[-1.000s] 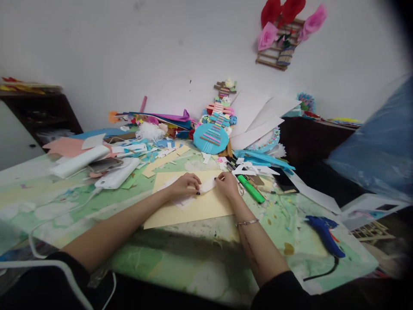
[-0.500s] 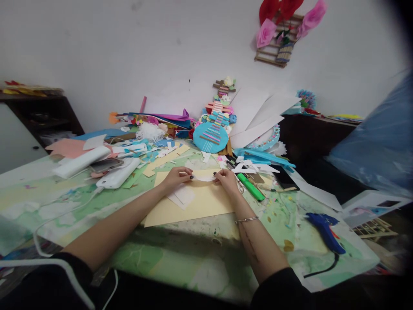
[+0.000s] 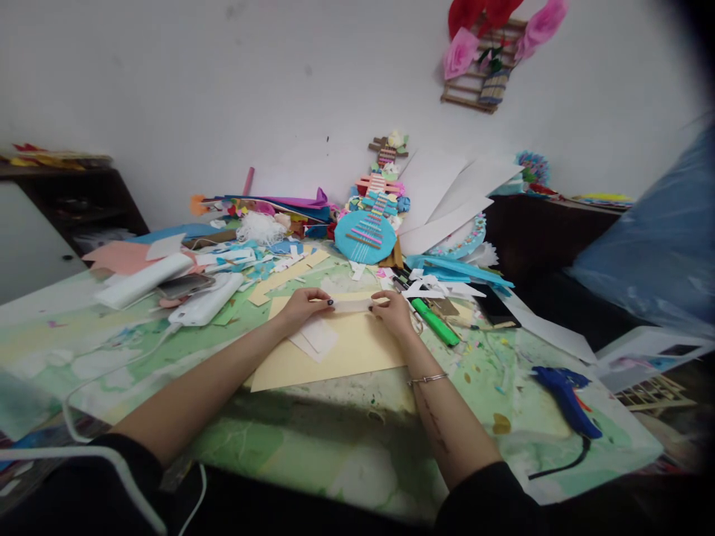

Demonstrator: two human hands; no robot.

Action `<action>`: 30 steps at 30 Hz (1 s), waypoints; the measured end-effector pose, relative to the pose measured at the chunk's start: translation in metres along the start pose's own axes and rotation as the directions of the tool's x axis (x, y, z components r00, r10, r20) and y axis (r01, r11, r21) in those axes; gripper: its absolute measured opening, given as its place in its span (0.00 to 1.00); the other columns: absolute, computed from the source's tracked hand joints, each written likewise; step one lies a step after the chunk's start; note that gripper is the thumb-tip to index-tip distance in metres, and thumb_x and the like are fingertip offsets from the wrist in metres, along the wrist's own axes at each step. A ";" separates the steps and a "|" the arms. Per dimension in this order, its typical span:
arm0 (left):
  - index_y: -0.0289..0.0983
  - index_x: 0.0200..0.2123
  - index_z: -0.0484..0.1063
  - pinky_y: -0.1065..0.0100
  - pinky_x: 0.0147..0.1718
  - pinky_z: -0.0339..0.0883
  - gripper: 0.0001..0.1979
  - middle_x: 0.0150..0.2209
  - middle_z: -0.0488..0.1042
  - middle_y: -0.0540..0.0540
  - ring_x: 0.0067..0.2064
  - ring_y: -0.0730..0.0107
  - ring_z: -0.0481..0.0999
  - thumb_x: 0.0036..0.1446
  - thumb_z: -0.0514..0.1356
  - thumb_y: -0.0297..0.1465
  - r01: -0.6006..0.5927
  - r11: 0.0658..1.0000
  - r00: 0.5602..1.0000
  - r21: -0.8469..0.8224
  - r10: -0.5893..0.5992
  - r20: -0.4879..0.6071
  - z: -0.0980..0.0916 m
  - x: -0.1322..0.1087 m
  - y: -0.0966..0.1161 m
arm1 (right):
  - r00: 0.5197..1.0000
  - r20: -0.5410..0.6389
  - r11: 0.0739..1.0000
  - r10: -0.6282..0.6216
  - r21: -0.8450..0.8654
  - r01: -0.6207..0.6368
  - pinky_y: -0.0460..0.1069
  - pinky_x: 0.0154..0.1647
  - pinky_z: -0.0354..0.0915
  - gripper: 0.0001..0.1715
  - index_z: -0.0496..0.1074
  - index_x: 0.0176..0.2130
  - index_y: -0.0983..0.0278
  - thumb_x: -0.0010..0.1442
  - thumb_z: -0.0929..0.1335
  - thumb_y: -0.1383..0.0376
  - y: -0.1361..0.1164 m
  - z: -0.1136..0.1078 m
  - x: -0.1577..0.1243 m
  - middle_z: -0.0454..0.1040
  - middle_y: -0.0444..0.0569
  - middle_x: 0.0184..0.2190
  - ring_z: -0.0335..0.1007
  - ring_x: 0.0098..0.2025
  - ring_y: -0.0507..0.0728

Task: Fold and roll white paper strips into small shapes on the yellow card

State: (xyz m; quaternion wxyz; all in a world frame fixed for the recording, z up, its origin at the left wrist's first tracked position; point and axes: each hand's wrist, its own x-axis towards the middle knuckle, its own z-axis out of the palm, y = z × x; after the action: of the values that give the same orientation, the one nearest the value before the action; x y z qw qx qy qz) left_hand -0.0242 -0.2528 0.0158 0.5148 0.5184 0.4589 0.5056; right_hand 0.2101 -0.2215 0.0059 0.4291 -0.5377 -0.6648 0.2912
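Observation:
A narrow white paper strip (image 3: 351, 306) is stretched level between my two hands, over the far part of a cream paper sheet (image 3: 335, 357). My left hand (image 3: 304, 309) pinches the strip's left end between thumb and fingers. At the other end, my right hand (image 3: 392, 313) grips it the same way. Small white paper pieces (image 3: 317, 340) lie on the cream sheet, just below my left hand. Right of my right hand is a bright green tube-shaped item (image 3: 436, 322).
A blue glue gun (image 3: 568, 400) lies at the table's right. White power strips (image 3: 206, 300) with cables sit on the left. Paper scraps crowd the back, where a blue paper-covered instrument model (image 3: 366, 238) leans against the wall. A dark phone (image 3: 496, 307) rests back right.
The paper strip was slightly bowed and now looks straighter and flatter between my fingers. Both hands have stayed almost in place.

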 end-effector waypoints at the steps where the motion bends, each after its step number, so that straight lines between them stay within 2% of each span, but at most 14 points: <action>1: 0.33 0.28 0.71 0.62 0.38 0.70 0.18 0.28 0.76 0.46 0.32 0.64 0.77 0.35 0.69 0.37 0.001 1.000 1.000 0.004 -0.001 0.003 0.000 0.000 0.000 | 1.000 0.002 1.000 -0.016 -0.025 0.016 0.43 0.22 0.63 0.13 0.74 0.33 0.64 0.43 0.67 0.68 0.001 0.000 0.001 0.74 0.45 0.26 0.70 0.24 0.51; 4: 0.33 0.30 0.71 0.62 0.37 0.70 0.17 0.29 0.76 0.46 0.33 0.64 0.77 0.36 0.69 0.36 -0.013 0.999 1.000 0.050 0.012 0.023 0.000 -0.001 0.002 | 0.998 0.009 0.994 -0.060 -0.092 0.061 0.43 0.25 0.63 0.09 0.76 0.29 0.64 0.43 0.69 0.67 0.004 0.000 0.004 0.76 0.47 0.31 0.70 0.27 0.51; 7: 0.34 0.33 0.68 0.64 0.37 0.70 0.20 0.40 0.75 0.43 0.37 0.64 0.77 0.34 0.69 0.31 -0.079 0.996 0.996 0.042 0.077 0.053 -0.001 -0.002 0.002 | 0.995 0.028 0.985 -0.094 -0.142 0.097 0.44 0.28 0.64 0.08 0.77 0.28 0.64 0.43 0.70 0.67 0.004 -0.001 0.006 0.76 0.47 0.30 0.70 0.28 0.52; 10: 0.34 0.30 0.64 0.64 0.39 0.69 0.18 0.50 0.68 0.40 0.41 0.64 0.76 0.33 0.67 0.26 -0.137 0.990 0.988 0.025 0.135 0.082 -0.001 0.000 0.000 | 0.992 0.041 0.976 -0.123 -0.177 0.129 0.45 0.31 0.65 0.08 0.78 0.27 0.63 0.42 0.69 0.70 0.004 -0.002 0.006 0.76 0.47 0.34 0.70 0.29 0.51; 13: 0.33 0.27 0.64 0.63 0.40 0.69 0.15 0.51 0.66 0.39 0.42 0.64 0.75 0.34 0.65 0.25 -0.181 0.977 0.981 0.108 0.171 0.096 -0.001 0.002 -0.003 | 0.989 0.047 0.968 -0.137 -0.206 0.144 0.45 0.34 0.66 0.11 0.79 0.28 0.62 0.42 0.69 0.72 0.003 -0.002 0.005 0.76 0.46 0.36 0.70 0.31 0.52; 16: 0.32 0.27 0.67 0.62 0.40 0.70 0.12 0.46 0.68 0.40 0.41 0.65 0.74 0.35 0.64 0.25 -0.240 0.944 0.970 0.226 0.228 0.079 0.000 0.002 -0.005 | 0.988 0.057 0.962 -0.141 -0.226 0.150 0.46 0.37 0.66 0.12 0.79 0.27 0.61 0.42 0.68 0.73 0.003 -0.002 0.004 0.76 0.46 0.35 0.71 0.33 0.53; 20: 0.32 0.25 0.71 0.61 0.42 0.70 0.06 0.42 0.68 0.42 0.41 0.65 0.73 0.38 0.60 0.26 -0.327 0.867 0.944 0.376 0.318 0.087 0.001 0.000 -0.006 | 0.986 0.076 0.956 -0.148 -0.244 0.162 0.46 0.38 0.66 0.13 0.79 0.28 0.61 0.42 0.68 0.73 -0.001 -0.003 0.002 0.76 0.46 0.36 0.71 0.35 0.53; 24: 0.35 0.24 0.74 0.62 0.40 0.72 0.05 0.40 0.68 0.43 0.41 0.66 0.73 0.42 0.59 0.29 -0.400 0.789 0.914 0.466 0.379 0.142 0.000 0.000 -0.006 | 0.983 0.103 0.953 -0.149 -0.252 0.171 0.46 0.36 0.65 0.12 0.79 0.28 0.60 0.42 0.68 0.73 -0.003 -0.005 0.001 0.77 0.45 0.36 0.71 0.33 0.53; 30: 0.37 0.23 0.74 0.62 0.44 0.67 0.05 0.39 0.70 0.44 0.42 0.65 0.71 0.45 0.58 0.27 -0.518 0.500 0.833 0.694 0.479 0.278 -0.005 0.003 -0.010 | 0.981 0.123 0.950 -0.148 -0.257 0.176 0.46 0.37 0.64 0.12 0.79 0.28 0.60 0.42 0.69 0.71 -0.002 -0.008 0.000 0.77 0.45 0.36 0.71 0.36 0.54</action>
State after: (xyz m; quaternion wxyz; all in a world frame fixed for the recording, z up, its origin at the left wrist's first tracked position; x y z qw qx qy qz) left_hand -0.0284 -0.2488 0.0054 0.0991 0.8037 0.4422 0.3856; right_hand 0.2167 -0.2222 0.0115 0.3405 -0.5185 -0.7610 0.1899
